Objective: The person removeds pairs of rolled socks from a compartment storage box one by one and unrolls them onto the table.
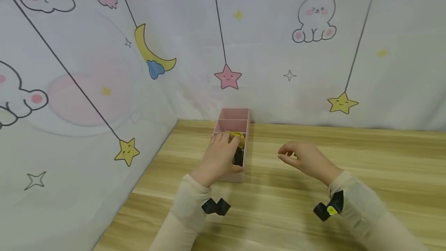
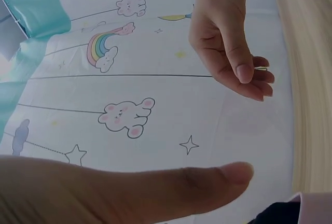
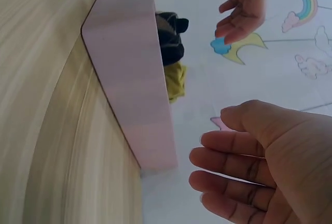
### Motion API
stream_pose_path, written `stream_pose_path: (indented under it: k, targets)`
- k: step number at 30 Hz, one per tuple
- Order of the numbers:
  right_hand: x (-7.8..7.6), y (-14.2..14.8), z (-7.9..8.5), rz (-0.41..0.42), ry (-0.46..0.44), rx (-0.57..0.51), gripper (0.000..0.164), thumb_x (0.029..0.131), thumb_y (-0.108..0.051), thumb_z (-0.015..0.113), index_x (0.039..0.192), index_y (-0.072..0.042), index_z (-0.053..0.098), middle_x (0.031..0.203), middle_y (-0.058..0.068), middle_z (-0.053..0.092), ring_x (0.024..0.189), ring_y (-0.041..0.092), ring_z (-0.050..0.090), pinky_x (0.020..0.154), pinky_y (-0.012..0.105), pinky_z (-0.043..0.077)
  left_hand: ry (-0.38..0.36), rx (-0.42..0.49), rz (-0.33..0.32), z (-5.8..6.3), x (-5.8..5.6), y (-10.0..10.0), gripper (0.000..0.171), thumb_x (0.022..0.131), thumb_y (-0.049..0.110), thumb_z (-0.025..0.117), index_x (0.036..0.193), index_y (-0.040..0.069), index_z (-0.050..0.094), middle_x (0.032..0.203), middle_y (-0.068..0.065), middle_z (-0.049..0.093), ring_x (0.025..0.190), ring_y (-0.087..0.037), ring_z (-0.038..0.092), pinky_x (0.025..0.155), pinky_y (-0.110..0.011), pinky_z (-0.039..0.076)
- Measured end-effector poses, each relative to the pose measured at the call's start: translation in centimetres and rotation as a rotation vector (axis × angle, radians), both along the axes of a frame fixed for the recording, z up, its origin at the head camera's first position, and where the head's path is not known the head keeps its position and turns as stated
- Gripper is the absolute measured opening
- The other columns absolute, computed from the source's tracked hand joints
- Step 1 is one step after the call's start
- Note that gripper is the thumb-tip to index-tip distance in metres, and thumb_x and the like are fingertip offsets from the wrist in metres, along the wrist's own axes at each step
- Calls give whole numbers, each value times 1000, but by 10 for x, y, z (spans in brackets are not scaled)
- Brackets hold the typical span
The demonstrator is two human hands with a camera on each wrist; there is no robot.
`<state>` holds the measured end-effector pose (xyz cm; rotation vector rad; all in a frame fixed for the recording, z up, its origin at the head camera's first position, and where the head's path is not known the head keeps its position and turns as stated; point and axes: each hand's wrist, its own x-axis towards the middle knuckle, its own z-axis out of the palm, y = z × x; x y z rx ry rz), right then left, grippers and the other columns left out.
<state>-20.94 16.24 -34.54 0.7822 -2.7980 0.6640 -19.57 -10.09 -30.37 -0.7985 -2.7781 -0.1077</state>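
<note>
A long pink divided box (image 1: 234, 114) stands on the table. A yellow bundle of cloth (image 1: 240, 138) lies in a middle compartment; nearer me is a black folded item (image 1: 239, 157), probably cloth. Both rise above the box's rim in the right wrist view. My left hand (image 1: 219, 158) hovers over the box's near half, fingers loosely bent and thumb spread, and hides part of the contents. The right wrist view shows nothing in it. To the right of the box, my right hand (image 1: 310, 160) is held above the table, fingers loosely curved around nothing.
The wooden table (image 1: 278, 212) runs up to a white curtain (image 1: 271, 100) printed with rabbits and stars. Another printed panel (image 1: 83, 189) borders the table on the left. The far end of the box stands close to the back curtain.
</note>
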Motion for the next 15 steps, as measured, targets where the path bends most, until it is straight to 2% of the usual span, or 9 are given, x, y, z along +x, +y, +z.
stream_pose_path:
  k: [4,7,15]
  targets:
    - [-5,-14,7,34,-22,8,19,94,-23,60,103,-10,71,97,3,71,87,17,64,75,38,53,-47,22,19,0,-5,-9,72,65,37,88,121,6,55,113,-15,53,110,-34,49,98,-47,39]
    - [-10,-25,11,55,-27,4,21,94,-24,60,105,-9,71,99,5,71,88,19,64,75,38,53,-82,26,24,-3,-10,-14,73,66,35,88,123,5,54,117,-17,53,115,-36,48,103,-50,36]
    - [-25,-63,12,112,-36,-10,28,93,-26,62,109,-4,70,102,9,72,91,25,65,78,40,53,-154,31,60,-14,-21,-32,77,64,32,89,124,2,52,124,-20,53,120,-39,47,106,-51,34]
